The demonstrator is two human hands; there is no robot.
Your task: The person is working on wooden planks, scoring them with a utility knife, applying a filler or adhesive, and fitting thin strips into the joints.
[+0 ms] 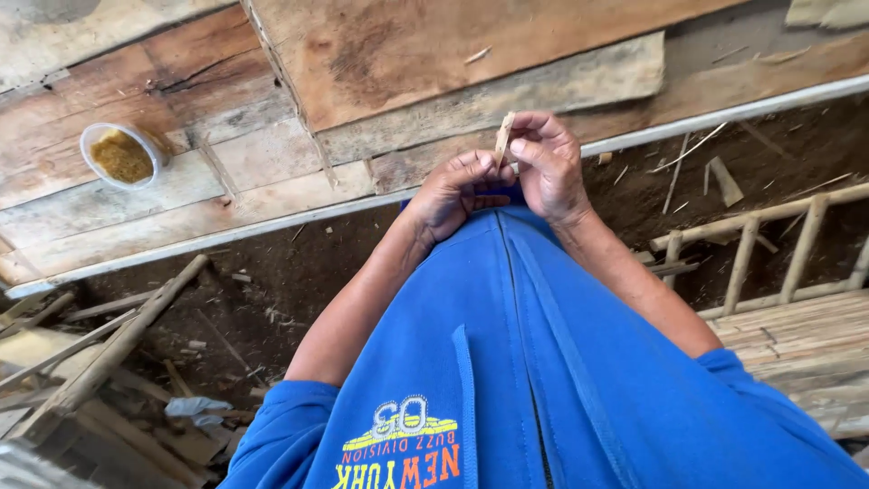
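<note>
The sliver is a thin pale strip of wood or bamboo, standing nearly upright, pinched between both hands just above the person's blue shirt. The left hand has its grip closed on the lower part, thumb pressed against it; the right hand curls its fingers round the upper side, also clamped on it. So both grips are shut on the same little piece, hands touching each other.

What I'd worry about: a piece that thin looks like it snaps or splits easily if the thumbs push in opposite directions, and a raw edge like that can run a splinter straight into a fingertip. If it slips out, it falls onto dirt floor that's already littered with similar chips and sticks, so good luck finding it.

Further out there's a rough plank tabletop with a plastic cup of yellowish-brown stuff on it, well apart from the hands. A bamboo frame sits to the right.
</note>
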